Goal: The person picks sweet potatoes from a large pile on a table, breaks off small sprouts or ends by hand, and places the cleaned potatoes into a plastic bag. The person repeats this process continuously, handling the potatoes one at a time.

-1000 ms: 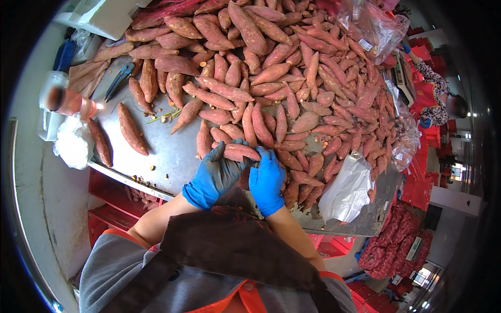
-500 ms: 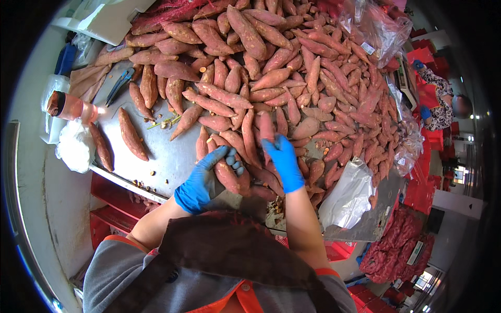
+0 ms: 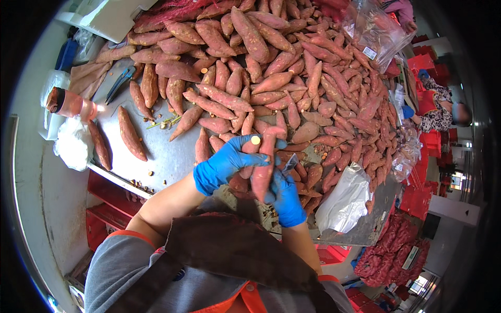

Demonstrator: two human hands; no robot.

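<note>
Room: a work hall with red crates point(image 3: 425, 65) stacked at the right and below the table edge; another person point(image 3: 443, 109) sits at the far right.
Table: a grey metal table point(image 3: 167, 156), most of it buried under a heap of sweet potatoes point(image 3: 292, 68), with clear plastic bags point(image 3: 344, 201) at its right edge and blue-handled snips point(image 3: 119, 83) at the left.
Held sweet potato point(image 3: 263, 167): lifted above the near table edge, between both hands; long axis near upright, cut tip pointing away from the person.
Left hand point(image 3: 227, 164): blue-gloved, fingers wrapped round the upper part of the held sweet potato.
Right hand point(image 3: 286, 195): blue-gloved, closed on a small blade point(image 3: 290, 161) just beside the root's right flank.
</note>
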